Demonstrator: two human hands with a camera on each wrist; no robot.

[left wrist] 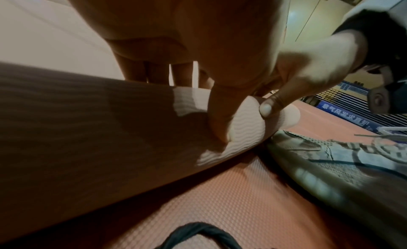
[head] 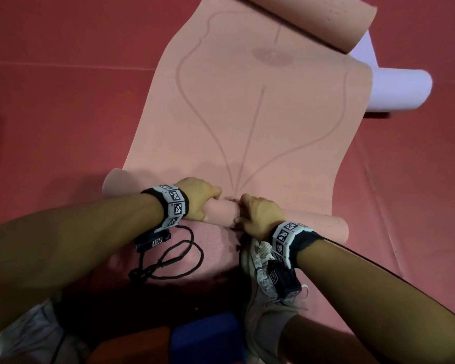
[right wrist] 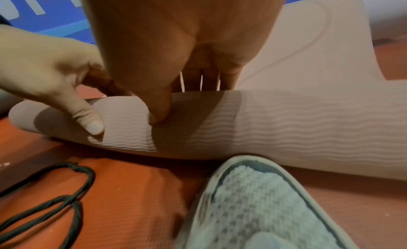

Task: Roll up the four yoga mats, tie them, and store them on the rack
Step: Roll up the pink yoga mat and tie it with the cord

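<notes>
Head view: left hand [head: 197, 199] and right hand [head: 258, 216] are both gripping the pink yoga mat [head: 247, 114] roll's middle. Roll ends could be telescoping loose, since nothing is holding them.

A cord [head: 168, 258] lies on the floor [head: 63, 101] just before the mat's rolled end [head: 221, 212], left of a shoe [head: 263, 271].

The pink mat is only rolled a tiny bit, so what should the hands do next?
Probably push the roll forward another turn. Both the left hand and right hand grip a thin roll at the near end of the pink mat, most of which lies flat ahead.
</notes>
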